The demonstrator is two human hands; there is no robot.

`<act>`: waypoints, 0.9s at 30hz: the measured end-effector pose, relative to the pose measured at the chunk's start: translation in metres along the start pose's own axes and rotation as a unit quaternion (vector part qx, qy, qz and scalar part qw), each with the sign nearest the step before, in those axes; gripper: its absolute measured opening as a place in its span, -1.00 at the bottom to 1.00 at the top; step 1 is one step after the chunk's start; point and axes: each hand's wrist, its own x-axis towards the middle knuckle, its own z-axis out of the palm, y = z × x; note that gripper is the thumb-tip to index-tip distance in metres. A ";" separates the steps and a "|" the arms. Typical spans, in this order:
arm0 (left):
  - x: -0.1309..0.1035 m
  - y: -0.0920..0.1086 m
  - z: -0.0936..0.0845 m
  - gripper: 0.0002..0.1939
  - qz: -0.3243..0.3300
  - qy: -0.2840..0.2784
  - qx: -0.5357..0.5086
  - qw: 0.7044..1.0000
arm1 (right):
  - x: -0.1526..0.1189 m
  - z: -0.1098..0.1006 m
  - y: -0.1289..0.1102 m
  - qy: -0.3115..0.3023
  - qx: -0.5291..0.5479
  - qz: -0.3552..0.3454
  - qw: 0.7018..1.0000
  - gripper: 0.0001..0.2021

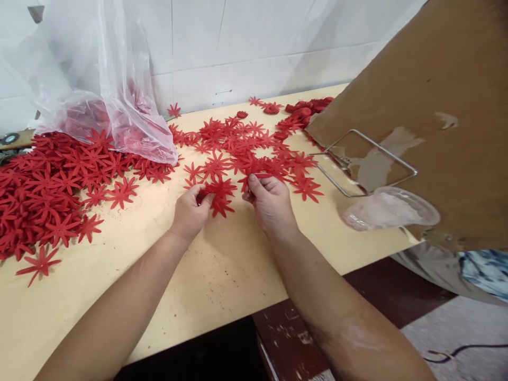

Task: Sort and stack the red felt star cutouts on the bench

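My left hand [193,210] pinches red star-shaped petal pieces [222,191] between thumb and fingers, just above the table. To its right, my right hand [272,205] is closed on another red petal piece [262,175], which looks folded or seen edge-on; its lower part is hidden by the fingers. Beyond both hands lies a loose spread of the same flat, many-pointed red pieces [226,136]. A larger heap of red petal pieces [55,185] covers the left side of the table. The two hands are a short way apart.
A clear plastic bag [127,90] holding red pieces stands on the heap by the tiled wall [254,47]. At the right are a leaning cardboard sheet [444,106], a bent wire frame [391,151] and a clear plastic tub [391,209]. The table [190,296] ends near my forearms.
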 end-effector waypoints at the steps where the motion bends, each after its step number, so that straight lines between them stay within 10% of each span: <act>1: 0.001 -0.002 0.000 -0.77 -0.001 0.006 0.000 1.000 | -0.001 0.000 0.000 -0.006 -0.017 -0.005 1.000 -0.52; 5: 0.003 -0.008 0.000 -0.47 0.016 0.015 0.005 1.000 | -0.003 0.001 -0.001 -0.023 -0.029 0.002 0.999 -0.48; 17: -0.001 0.005 -0.009 -0.70 0.107 0.105 0.124 0.981 | -0.011 0.006 -0.010 -0.054 -0.032 -0.025 0.998 -0.76; 27: -0.008 0.014 0.001 -0.87 0.052 -0.032 -0.014 0.998 | -0.018 0.012 -0.018 -0.231 0.041 0.009 0.972 -0.67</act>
